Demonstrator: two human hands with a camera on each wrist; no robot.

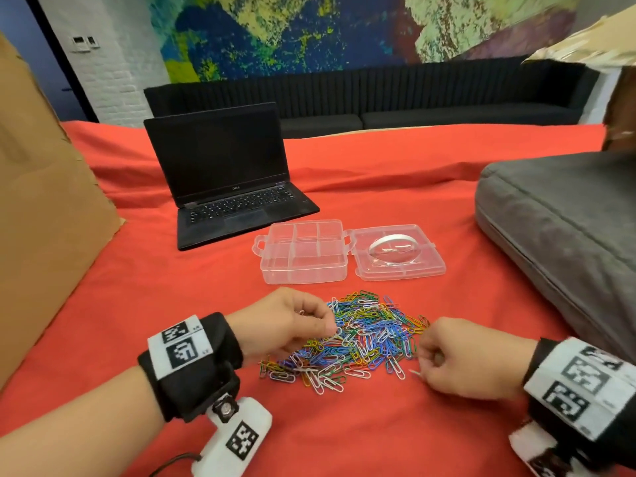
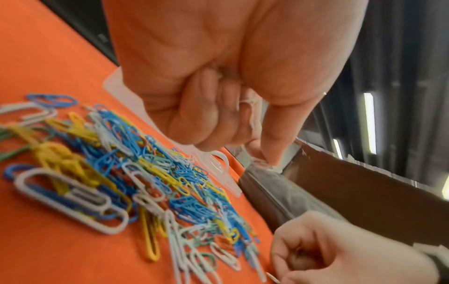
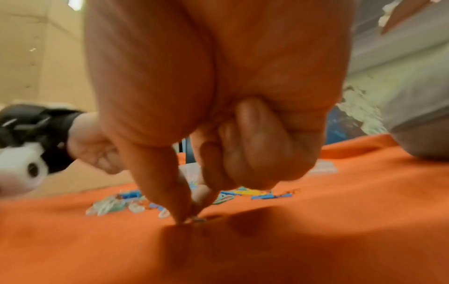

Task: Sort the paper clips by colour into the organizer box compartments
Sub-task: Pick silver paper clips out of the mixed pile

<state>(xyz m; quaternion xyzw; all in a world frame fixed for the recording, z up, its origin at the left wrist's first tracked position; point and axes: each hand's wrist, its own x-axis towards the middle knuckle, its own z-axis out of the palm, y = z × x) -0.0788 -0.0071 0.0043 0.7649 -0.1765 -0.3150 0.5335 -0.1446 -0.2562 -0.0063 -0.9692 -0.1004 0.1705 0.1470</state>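
Observation:
A heap of mixed-colour paper clips [image 1: 358,335] lies on the red cloth in front of the clear organizer box [image 1: 275,266], whose compartments look empty and whose lid [image 1: 430,266] is folded open to the right. My left hand [image 1: 327,327] hovers over the heap's left side with fingers curled. White clips [image 2: 245,101] show inside its fist in the left wrist view. My right hand [image 1: 425,364] sits at the heap's right edge, thumb and forefinger pinching a white clip [image 1: 415,373] against the cloth [image 3: 196,219].
An open black laptop [image 1: 227,187] stands behind the box on the left. A grey cushion [image 1: 557,215] fills the right side and a cardboard panel [image 1: 44,208] the left. A round clear lens [image 1: 392,251] lies in the lid.

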